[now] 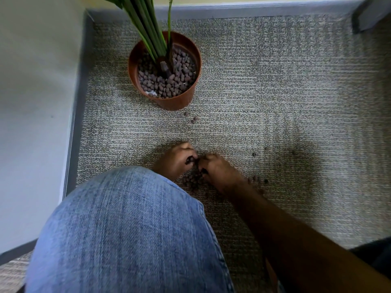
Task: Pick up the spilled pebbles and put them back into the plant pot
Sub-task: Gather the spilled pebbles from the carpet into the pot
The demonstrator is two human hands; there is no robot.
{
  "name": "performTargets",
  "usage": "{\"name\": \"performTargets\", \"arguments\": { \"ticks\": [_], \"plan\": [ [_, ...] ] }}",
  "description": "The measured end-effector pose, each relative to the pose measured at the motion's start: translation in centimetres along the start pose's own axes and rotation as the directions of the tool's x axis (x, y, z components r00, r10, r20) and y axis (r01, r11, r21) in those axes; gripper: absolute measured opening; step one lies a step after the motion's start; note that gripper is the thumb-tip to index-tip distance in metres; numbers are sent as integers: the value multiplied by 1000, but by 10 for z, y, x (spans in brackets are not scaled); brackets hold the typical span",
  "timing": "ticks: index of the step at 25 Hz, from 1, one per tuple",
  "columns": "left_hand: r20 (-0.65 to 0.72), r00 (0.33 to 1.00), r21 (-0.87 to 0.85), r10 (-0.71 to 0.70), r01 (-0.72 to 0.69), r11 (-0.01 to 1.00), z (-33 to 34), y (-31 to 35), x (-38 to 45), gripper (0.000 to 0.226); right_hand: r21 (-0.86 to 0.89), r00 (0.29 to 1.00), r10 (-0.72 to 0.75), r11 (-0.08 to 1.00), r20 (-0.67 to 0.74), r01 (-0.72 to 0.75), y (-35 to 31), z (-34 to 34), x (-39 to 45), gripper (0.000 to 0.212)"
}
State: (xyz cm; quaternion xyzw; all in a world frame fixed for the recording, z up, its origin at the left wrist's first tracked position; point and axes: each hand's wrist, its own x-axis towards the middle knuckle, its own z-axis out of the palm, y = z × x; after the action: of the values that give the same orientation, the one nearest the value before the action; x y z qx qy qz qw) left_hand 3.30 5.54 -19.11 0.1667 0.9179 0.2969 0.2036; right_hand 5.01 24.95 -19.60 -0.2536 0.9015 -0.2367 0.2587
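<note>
A terracotta plant pot [135, 60] full of brown clay pebbles stands on the grey carpet, with green stems rising from it. A pile of spilled pebbles [191, 180] lies on the carpet between and below my hands. My left hand [174, 159] is curled, with dark pebbles held in its fingers. Right beside it, my right hand [218, 172] is curled over the pile with pebbles at its fingertips. A few stray pebbles [193, 119] lie just below the pot; others [254, 154] are scattered to the right of my hands.
My knee in blue jeans [127, 229] fills the lower left and hides my left wrist. A white wall [36, 102] with a grey baseboard runs along the left and back. A dark object [370, 15] sits in the far right corner.
</note>
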Motion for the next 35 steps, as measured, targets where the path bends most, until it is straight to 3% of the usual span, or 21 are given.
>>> {"name": "performTargets", "arguments": {
  "ticks": [3,5,10,16,20,23,28,35],
  "plan": [
    [129,977,115,169,-184,976,-8,-1,3,15,58,999,19,998,40,-21,6,-9,1,21],
    [171,966,149,195,-221,964,-13,0,4,13,64,998,36,997,49,-40,8,-11,-2,23],
    [51,995,39,83,-85,996,-17,-4,1,11,173,996,93,981,-5,-91,18,-8,-6,23],
    [9,997,146,81,-81,986,-13,-16,0,13,138,990,139,981,-13,-136,24,-10,-8,15],
    [-102,994,126,38,-25,992,-6,-16,-1,13,232,951,300,933,-80,-275,27,-13,-5,17],
    [-183,983,75,3,11,997,-12,-16,0,11,416,886,445,835,-128,-359,28,-25,-6,15],
    [-288,957,-38,-32,22,999,-37,-4,2,11,684,811,542,678,-221,-268,2,-81,20,4],
    [-573,812,-264,-113,-52,963,-124,11,28,17,748,831,348,654,-433,116,-59,-176,99,7]
  ]
}}
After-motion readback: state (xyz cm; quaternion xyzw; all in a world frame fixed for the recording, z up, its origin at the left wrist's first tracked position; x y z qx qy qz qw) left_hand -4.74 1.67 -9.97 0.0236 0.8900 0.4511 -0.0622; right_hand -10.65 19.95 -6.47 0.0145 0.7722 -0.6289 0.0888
